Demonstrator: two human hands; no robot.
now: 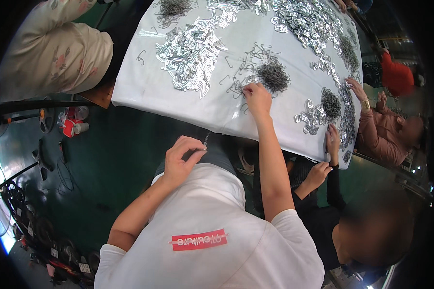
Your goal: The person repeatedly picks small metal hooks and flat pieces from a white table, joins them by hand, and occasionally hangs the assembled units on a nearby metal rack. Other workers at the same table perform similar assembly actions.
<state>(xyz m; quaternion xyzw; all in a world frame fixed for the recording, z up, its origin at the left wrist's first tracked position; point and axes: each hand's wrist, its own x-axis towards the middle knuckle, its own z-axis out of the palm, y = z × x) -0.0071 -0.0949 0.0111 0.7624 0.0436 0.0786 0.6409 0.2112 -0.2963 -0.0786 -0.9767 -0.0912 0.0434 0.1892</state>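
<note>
Grey wire hooks [273,76] lie heaped on the white-covered bench [130,86]. Right hand [257,98], fingers curled, touches loose hooks at the heap's near-left edge. Left hand [182,156], off the bench above the lap, pinches a small metal piece [206,140]. Shiny metal clips [190,53] lie spread just beyond; co-workers' hands [332,139] work further right.

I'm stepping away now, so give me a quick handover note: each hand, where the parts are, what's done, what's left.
Left hand: near the body, pinching a small metal piece; what it is, too small to tell.
Right hand: stretched onto the white table, fingers in the dark wire hooks pile.
Flat silver clips lie heaped left of that pile.
Done: cannot tell from the picture.
Left: both heaps are large and loose.
</note>
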